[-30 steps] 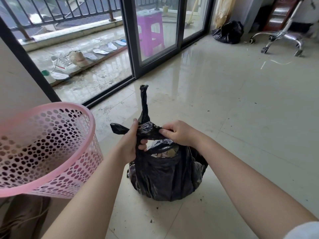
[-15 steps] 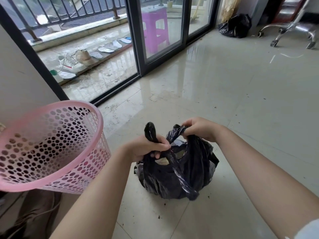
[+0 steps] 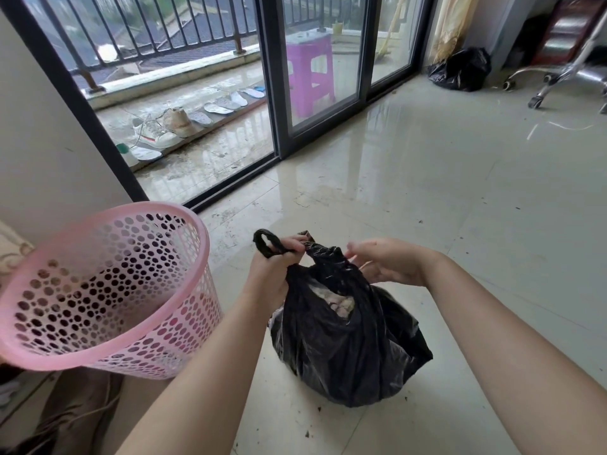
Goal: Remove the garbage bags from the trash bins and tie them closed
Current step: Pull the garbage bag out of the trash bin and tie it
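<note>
Glossy tiled floor (image 3: 443,198) by the balcony door carried the black garbage bag (image 3: 345,349), upright, neck pointing up, just right of the pink bin (image 3: 98,290), already out of it. Left hand (image 3: 272,274) clenched one twisted handle (image 3: 266,243), prob. holding tension for the knot. Right hand (image 3: 387,264) lay relaxed w/ fingers at the other, grasping nothing.

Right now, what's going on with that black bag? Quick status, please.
Left hand grips one twisted bag handle. Right hand open beside the knot, fingers loose. Black garbage bag on the floor, out of the pink bin, top gathered, gap still showing. Nothing in the way.
</note>
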